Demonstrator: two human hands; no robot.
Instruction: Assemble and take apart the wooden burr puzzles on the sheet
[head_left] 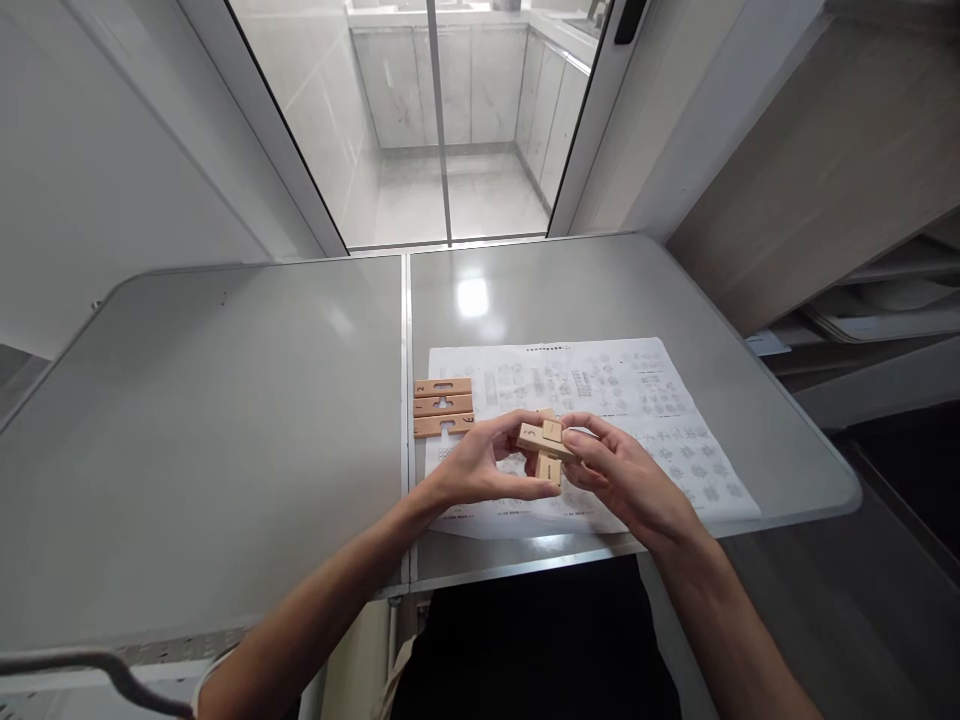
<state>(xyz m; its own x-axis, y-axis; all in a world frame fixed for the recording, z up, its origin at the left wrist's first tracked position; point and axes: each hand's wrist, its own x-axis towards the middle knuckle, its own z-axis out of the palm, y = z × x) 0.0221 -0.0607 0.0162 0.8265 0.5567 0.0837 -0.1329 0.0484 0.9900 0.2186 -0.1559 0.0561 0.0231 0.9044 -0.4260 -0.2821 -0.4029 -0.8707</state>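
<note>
Above a printed instruction sheet (615, 385), both my hands hold a few light wooden puzzle pieces (550, 470) fitted crosswise into one another. My left hand (487, 465) pinches the cluster from the left, its thumb along the lower end and its fingers behind. From the right, my right hand (619, 465) grips the end of the crossing piece between thumb and fingers. One piece bears a printed mark like a 3. Three more notched wooden puzzle pieces (442, 406) lie side by side at the sheet's left edge, numbered on their ends. Fingers hide part of the joint.
The grey folding table (262, 420) has a metal seam (407, 400) down its middle, just left of the sheet. A glass door (450, 120) stands beyond the far edge. Shelves (885, 300) with flat items are at the right.
</note>
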